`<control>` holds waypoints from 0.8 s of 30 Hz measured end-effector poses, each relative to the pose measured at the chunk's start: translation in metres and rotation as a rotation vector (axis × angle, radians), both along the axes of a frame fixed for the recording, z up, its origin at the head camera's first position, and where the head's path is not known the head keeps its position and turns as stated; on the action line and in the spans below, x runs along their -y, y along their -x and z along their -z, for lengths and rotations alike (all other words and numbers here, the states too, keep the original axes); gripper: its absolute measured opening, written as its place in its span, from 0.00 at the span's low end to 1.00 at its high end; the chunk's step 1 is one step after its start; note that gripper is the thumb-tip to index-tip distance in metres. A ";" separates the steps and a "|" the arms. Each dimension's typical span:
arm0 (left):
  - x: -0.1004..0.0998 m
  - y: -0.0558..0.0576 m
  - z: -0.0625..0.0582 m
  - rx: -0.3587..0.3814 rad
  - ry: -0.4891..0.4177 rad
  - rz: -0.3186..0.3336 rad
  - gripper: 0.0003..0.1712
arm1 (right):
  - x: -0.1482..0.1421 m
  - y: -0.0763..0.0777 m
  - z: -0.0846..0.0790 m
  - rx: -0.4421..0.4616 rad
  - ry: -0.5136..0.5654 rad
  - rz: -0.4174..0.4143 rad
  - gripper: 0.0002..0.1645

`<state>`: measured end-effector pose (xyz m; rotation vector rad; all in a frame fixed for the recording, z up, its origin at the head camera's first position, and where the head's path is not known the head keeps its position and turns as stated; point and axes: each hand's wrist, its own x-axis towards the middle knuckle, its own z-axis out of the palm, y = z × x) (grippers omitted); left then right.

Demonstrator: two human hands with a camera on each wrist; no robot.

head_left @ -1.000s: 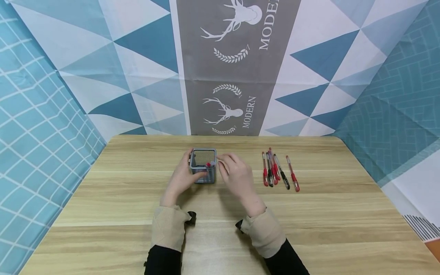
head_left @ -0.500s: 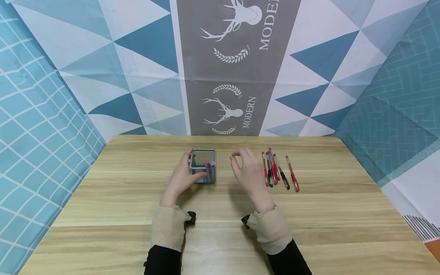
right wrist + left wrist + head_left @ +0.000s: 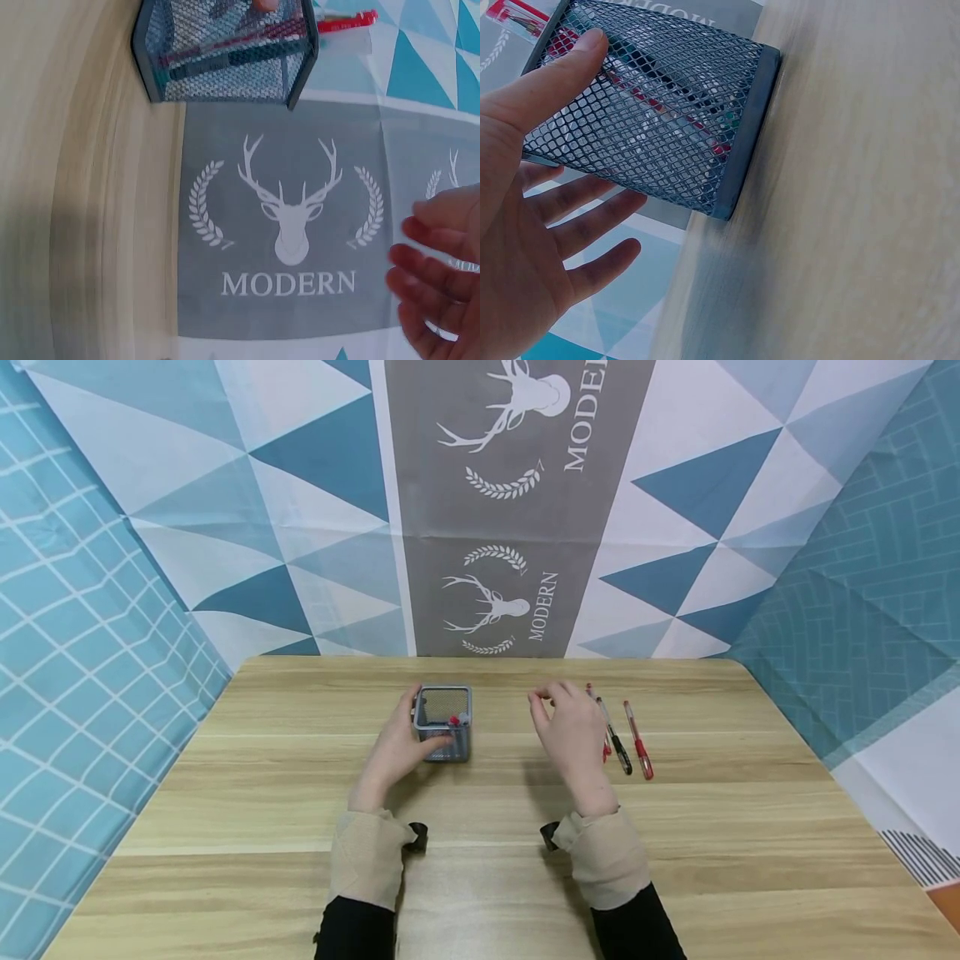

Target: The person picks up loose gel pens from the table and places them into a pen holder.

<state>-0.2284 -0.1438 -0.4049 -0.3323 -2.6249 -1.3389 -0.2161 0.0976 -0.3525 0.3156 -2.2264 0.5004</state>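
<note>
A dark mesh pen holder (image 3: 461, 746) stands upright at the table's back, left of the middle. My left hand (image 3: 396, 745) grips it, the thumb pressed on the near mesh and the fingers around the left side. Through the mesh in the left wrist view, a black pen and a red pen (image 3: 654, 103) lean inside; a red cap (image 3: 349, 22) sticks out over the rim in the right wrist view. My right hand (image 3: 572, 728) hovers with bent fingers and nothing visible in it. It hides part of the loose pens beside it, including a black pen (image 3: 619, 750).
A red pen (image 3: 640, 745) lies apart at the right of the pen group on the wooden table (image 3: 300, 777). Behind the table's back edge hangs a patterned cloth (image 3: 480, 510) with deer heads.
My right hand has drawn away from the pen holder and moved right, now covering several of the loose pens. The left hand and the holder have stayed put.
</note>
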 end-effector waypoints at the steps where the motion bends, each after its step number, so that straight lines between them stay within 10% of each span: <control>1: 0.000 0.000 0.000 -0.003 0.000 0.001 0.55 | -0.001 0.000 0.000 0.017 -0.012 0.017 0.08; 24: 0.000 0.000 -0.001 0.010 0.010 -0.011 0.56 | -0.026 0.015 0.031 0.633 -0.120 0.164 0.11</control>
